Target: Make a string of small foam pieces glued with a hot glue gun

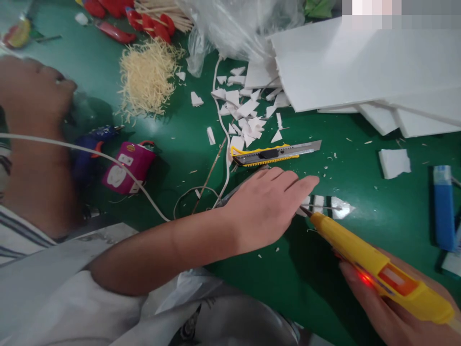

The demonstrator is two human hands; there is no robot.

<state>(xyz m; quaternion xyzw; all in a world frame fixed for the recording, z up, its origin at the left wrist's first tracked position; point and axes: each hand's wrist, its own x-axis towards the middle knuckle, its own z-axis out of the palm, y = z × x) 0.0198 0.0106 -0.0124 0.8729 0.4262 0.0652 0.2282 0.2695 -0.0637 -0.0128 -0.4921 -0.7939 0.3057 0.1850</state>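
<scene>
My right hand point(392, 307) is wrapped round a yellow hot glue gun point(370, 264) with a small red light. The gun's dark nozzle points left and touches or nearly touches white foam pieces point(318, 203) lined up on the green table. A thin stick or wire runs along these pieces, and the rightmost one point(341, 208) is pointed. My left hand point(268, 204) rests palm down over the left end of the row, fingers bent and close together; what they hold is hidden beneath. Just above it lies a yellow and grey box cutter point(275, 154), its blade out.
Foam scraps point(248, 108) and large white sheets point(360, 67) lie beyond the cutter. A white cord point(144, 190) crosses at left near a magenta box point(128, 167). Another person's hand point(34, 89) is at far left, and a blue object point(443, 206) at right.
</scene>
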